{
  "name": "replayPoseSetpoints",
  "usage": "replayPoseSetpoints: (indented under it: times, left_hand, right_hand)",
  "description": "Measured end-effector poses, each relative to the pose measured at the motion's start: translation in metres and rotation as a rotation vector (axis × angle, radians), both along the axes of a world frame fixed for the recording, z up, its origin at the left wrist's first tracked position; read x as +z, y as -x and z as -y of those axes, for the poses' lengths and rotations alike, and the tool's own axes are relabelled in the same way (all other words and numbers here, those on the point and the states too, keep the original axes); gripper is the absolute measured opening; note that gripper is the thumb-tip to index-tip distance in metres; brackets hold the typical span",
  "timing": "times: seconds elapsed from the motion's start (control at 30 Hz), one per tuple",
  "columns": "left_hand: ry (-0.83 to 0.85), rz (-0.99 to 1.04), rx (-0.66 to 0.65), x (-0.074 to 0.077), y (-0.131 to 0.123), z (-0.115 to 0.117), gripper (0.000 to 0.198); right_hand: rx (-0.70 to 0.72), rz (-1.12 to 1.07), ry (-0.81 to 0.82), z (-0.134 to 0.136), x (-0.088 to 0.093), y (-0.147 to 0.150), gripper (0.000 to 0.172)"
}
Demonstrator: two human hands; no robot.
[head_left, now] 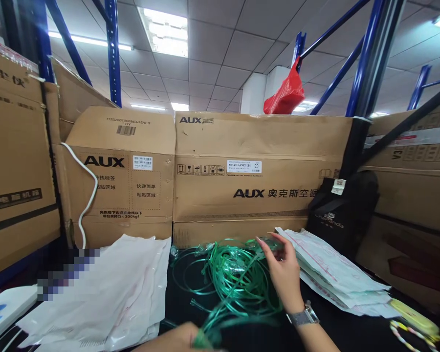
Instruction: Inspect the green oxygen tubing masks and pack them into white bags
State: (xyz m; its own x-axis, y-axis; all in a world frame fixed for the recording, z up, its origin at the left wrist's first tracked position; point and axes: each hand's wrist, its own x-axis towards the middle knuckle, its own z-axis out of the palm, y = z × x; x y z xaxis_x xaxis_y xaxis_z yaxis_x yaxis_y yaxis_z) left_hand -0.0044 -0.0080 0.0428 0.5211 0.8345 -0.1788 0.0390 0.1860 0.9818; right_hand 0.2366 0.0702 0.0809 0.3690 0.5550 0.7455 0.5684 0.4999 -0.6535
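Nearest the camera, at the lower edge, lies the left hand (181, 338), blurred by motion and partly cut off by the frame; its individual fingers cannot be made out. Mosaic blocks mask a patch beside the white packets (121, 293) at left, and overlapping loops obscure one another within the green tubing (238, 278), which lies coiled on the black counter (185, 315) between the two hands. Left grip: closed on a strand of the tubing, which trails back to the coil. Right grip: thumb and bent fingers parted, their tips at clear plastic at the coil's far right side; whether they pinch it cannot be told. The right hand (286, 266) reaches up and inward, its wrist, banded by a watch (303, 317), angled from the lower right. Paper-like packets (337, 271) lie just beside it; cardboard boxes (260, 139) stand behind.
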Motion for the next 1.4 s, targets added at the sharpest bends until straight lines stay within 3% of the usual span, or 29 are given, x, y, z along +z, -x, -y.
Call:
replayPoseSetpoints:
  times: [0.07, 0.2, 0.27, 0.4, 0.57, 0.67, 0.83, 0.97, 1.1, 1.2, 1.27, 1.4]
  left_hand:
    - [0.006, -0.076, 0.027, 0.008, -0.006, -0.003, 0.043]
    - [0.002, -0.027, -0.104, 0.022, -0.012, -0.003, 0.048]
    - [0.011, -0.078, -0.035, 0.024, -0.013, 0.000, 0.048]
    - [0.054, -0.246, 0.091, 0.021, -0.015, 0.004, 0.051]
    - [0.051, -0.269, -0.019, 0.010, -0.020, -0.007, 0.061]
    - [0.075, -0.172, 0.009, 0.005, -0.023, -0.011, 0.063]
    - [0.233, 0.150, -0.068, 0.004, -0.025, -0.008, 0.067]
    - [0.275, 0.369, -0.005, -0.001, -0.025, -0.012, 0.063]
    - [0.340, 0.338, 0.141, -0.001, -0.020, -0.014, 0.060]
    - [0.346, 0.315, 0.219, 0.003, -0.014, -0.010, 0.033]
    - [0.341, 0.318, 0.247, 0.006, -0.011, -0.007, 0.024]
    - [0.349, 0.321, 0.339, 0.011, -0.007, -0.006, 0.035]
  right_hand:
    - [-0.038, -0.042, -0.024, 0.000, 0.003, -0.004, 0.040]
    - [-0.063, -0.083, -0.046, -0.001, 0.006, -0.007, 0.042]
    - [-0.048, -0.088, -0.053, -0.001, 0.006, -0.006, 0.041]
    - [-0.014, -0.057, -0.051, 0.000, 0.004, -0.002, 0.040]
    - [-0.006, 0.140, -0.123, 0.010, 0.002, 0.009, 0.038]
    - [0.024, 0.309, -0.237, 0.022, 0.003, 0.018, 0.037]
    - [0.188, 0.520, -0.435, 0.039, -0.006, 0.039, 0.050]
    - [0.266, 0.670, -0.514, 0.048, -0.018, 0.051, 0.053]
    - [0.354, 0.883, -0.578, 0.060, -0.017, 0.061, 0.035]
    - [0.433, 1.020, -0.606, 0.070, -0.011, 0.072, 0.021]
    - [0.470, 0.948, -0.538, 0.074, -0.010, 0.080, 0.017]
    - [0.683, 0.960, -0.379, 0.074, -0.021, 0.091, 0.022]
